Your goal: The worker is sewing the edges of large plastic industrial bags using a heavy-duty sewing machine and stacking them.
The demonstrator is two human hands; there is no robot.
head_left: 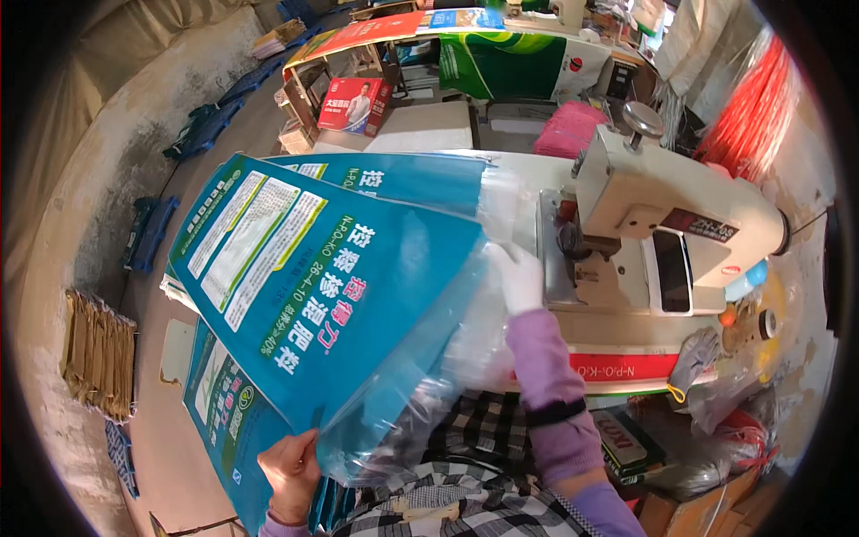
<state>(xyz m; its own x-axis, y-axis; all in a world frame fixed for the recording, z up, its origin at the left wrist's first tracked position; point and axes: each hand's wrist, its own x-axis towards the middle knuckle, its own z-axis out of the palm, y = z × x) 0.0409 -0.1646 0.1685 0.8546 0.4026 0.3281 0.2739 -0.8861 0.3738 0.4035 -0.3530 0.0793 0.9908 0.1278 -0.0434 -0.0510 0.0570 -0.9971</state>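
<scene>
A large teal printed sack [394,268] with a clear plastic liner [394,438] sticking out of its open edge is stretched between my hands, tilted over the table. My bare left hand [291,470] is closed on the sack's near corner. My right hand [517,276], in a white glove, grips the far corner where the liner comes out; its fingertips are partly hidden by the plastic. Beneath lies another teal sack [429,179], and more sacks [228,421] are stacked at the lower left. To the right of my gloved hand stands a cream sewing machine [680,192].
A phone [671,271] leans on the sewing machine. A grey glove [696,358] lies at the table's right edge. Red-white strands [752,98] hang at the far right. Beyond are a red box [353,106] and pink bundle [571,128]. Folded brown sacks [98,358] lie left.
</scene>
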